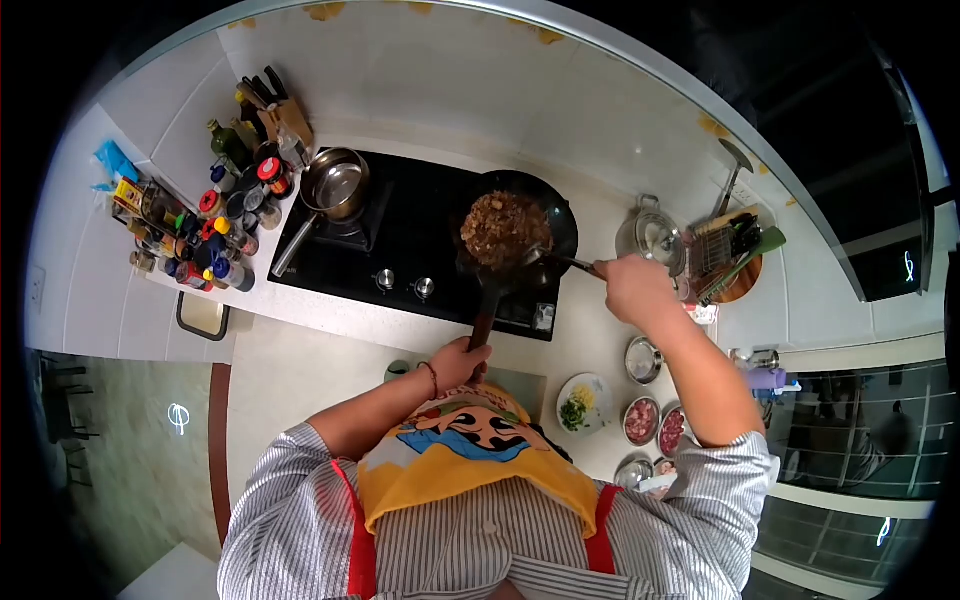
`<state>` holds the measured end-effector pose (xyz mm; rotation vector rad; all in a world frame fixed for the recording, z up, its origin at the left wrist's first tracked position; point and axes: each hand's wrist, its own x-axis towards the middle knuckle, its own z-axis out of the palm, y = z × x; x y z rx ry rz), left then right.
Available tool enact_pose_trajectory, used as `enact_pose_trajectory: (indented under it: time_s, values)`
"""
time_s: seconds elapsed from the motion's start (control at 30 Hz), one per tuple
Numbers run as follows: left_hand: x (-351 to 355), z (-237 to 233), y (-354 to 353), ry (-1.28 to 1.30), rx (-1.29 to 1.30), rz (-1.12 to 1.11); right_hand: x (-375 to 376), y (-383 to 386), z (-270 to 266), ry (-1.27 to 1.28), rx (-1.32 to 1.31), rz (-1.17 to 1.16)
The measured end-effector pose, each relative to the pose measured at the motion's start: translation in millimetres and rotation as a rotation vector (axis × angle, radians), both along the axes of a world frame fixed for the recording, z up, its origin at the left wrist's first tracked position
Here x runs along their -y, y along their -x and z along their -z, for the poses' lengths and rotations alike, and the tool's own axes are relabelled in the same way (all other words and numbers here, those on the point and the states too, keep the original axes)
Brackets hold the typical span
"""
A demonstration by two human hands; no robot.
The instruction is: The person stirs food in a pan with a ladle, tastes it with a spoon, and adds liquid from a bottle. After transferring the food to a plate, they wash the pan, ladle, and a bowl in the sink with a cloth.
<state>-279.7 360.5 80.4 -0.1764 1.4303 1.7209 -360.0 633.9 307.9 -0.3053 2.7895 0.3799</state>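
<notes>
My left hand [459, 364] is wrapped round the wooden handle [484, 325] of a dark wok [561, 213] on the right side of the black stove [420, 190]. Brown chopped food [500, 228] lies in the wok. In my right hand [640, 290] is the handle of a metal spatula [572, 262], whose head rests at the edge of the food, on the wok's lower right side. The exact shape of the spatula's head is partly lost against the food.
A steel saucepan [336, 184] sits on the left burner. Bottles and jars [229, 240] crowd the left corner. At the right are a lidded pot [655, 238], a utensil holder [742, 280], a plate of chopped greens [585, 404] and bowls of meat [641, 420].
</notes>
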Motion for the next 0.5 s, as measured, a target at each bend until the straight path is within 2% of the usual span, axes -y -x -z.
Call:
enact_pose_trajectory:
  time_s: [0.13,0.2,0.23,0.3,0.4,0.5]
  values:
    - [3.1,0.7,0.2,0.021,-0.007,0.009,-27.4,16.3,18.3,0.183,-0.065,0.134]
    - [2.9,-1.8,-3.4,0.019,0.000,-0.004,-34.2,20.2,36.8,0.469,-0.113,0.249]
    - [3.0,-3.5,-1.7,0.013,0.001,-0.013,-33.2,23.2,49.7,0.472,-0.119,0.246]
    - [4.5,-4.8,-0.6,0.012,-0.021,0.000,-26.7,27.7,82.4,0.666,-0.234,0.343]
    - [5.4,-7.7,-0.2,0.019,-0.040,0.018,-10.6,39.3,133.4,0.756,-0.240,0.417]
    - [5.1,-3.2,1.0,0.024,-0.033,0.015,21.4,32.3,146.8,0.754,-0.266,0.349]
